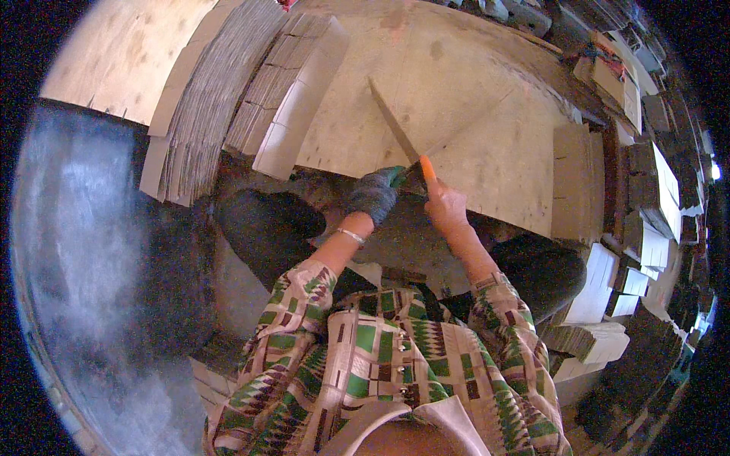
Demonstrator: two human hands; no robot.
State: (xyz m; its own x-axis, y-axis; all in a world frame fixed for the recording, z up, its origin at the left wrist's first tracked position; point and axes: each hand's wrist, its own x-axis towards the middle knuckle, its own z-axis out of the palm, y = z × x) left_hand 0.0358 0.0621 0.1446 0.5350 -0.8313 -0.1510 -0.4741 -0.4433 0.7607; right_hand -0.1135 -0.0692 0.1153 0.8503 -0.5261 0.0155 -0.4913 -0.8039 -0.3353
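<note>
Just over the near edge of a pale wooden table [471, 61], we see the right hand [447, 207] clenched around the orange handle of a long knife [402, 130], its blade slanting up and to the left. Close beside that handle is the left hand [371, 197] in a dark glove, green showing at the fingertips — we cannot tell whether it grips anything, nor what the thin line [460, 132] running toward the upper right is. A bracelet [351, 235] circles the left wrist. To our left stand two rows of cardboard [217, 91] — to our right, another stack [574, 182].
</note>
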